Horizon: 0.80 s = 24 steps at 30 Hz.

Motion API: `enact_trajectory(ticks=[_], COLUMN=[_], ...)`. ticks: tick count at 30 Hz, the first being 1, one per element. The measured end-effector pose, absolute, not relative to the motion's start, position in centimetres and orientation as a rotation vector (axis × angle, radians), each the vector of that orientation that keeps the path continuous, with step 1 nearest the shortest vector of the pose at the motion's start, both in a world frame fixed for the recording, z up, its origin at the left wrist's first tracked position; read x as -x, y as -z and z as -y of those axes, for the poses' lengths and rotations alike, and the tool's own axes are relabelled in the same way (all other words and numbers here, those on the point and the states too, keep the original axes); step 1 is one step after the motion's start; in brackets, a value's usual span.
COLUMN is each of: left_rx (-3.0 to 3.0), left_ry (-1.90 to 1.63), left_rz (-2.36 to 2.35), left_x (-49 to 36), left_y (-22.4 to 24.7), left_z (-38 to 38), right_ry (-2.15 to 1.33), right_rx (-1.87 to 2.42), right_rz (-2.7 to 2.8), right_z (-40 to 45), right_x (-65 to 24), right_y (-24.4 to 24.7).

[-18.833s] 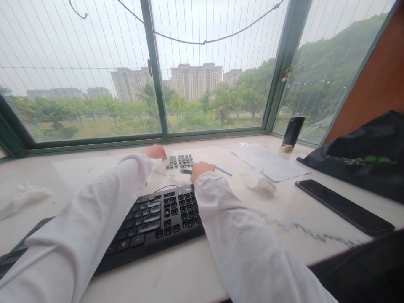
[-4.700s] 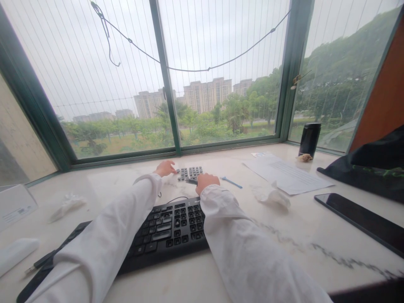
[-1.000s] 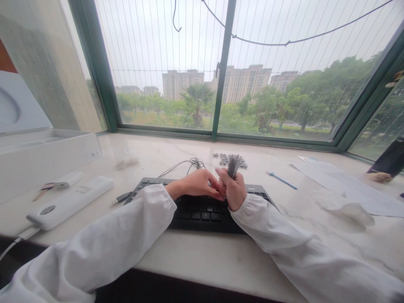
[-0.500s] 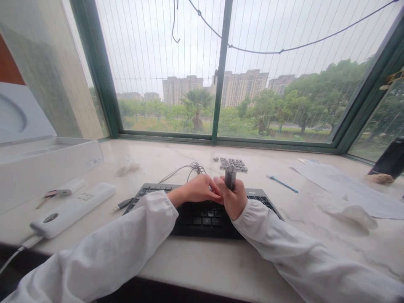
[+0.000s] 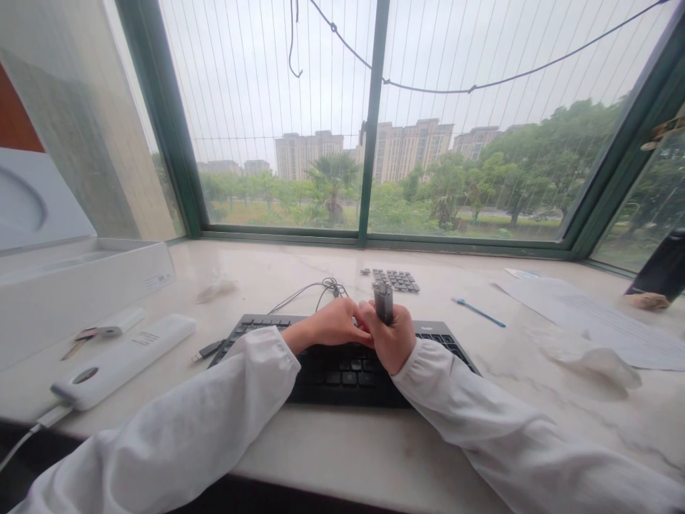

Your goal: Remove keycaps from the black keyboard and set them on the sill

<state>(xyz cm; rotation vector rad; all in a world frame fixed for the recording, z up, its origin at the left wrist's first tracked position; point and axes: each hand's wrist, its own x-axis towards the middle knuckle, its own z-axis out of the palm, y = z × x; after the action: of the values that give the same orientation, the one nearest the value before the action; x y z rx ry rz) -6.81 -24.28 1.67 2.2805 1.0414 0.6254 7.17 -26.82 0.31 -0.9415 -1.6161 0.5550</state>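
Left hand (image 5: 332, 323) and right hand (image 5: 394, 341) are now meeting over the keyboard (image 5: 349, 377) instead of reaching out to the keycaps (image 5: 396, 280), as in a frame from a few seconds back; my view is also facing further left. Under everything I'm seeing the pale table (image 5: 300, 439). At its left a white box (image 5: 80, 303) is standing open; I'm making out a pale inside, too washed out for me to read its contents. Straight ahead, the keyboard is lying directly beneath both hands, which are hiding its middle, so I'm not able to tell whether any fingertip is touching a key. Between box and keyboard, a power bank (image 5: 131, 360) is lying flat. Right fingers are wrapping firmly round a dark tool (image 5: 383, 305), its upper end poking out above the fist and its lower end hiding from me. Left fingers are curling in against the right hand; I'm unable to tell whether they're pinching anything. Smallest, the keycaps are lying clustered beyond the keyboard, apart from all fingers.
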Motion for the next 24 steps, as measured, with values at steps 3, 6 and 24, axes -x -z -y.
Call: enact_trajectory(ticks=[3,6,24], left_rx=[-2.286,-2.282,-2.283], left_ry=[-0.628,-0.629,-0.626], left_rz=[-1.037,-1.029,-0.981], left_x=[6.76,6.75,6.87], left_y=[-1.64,-1.65,-1.51], left_z=[24.27,24.26,24.18], right_ry=[-0.547,-0.548,-0.524], right_rx=[0.946,0.946,0.931], right_rz=[1.604,1.592,1.6], right_z=[26.82,26.85,27.12], right_x=[-7.18,-7.2,-7.17], right_y=[-0.34,-0.32,-0.4])
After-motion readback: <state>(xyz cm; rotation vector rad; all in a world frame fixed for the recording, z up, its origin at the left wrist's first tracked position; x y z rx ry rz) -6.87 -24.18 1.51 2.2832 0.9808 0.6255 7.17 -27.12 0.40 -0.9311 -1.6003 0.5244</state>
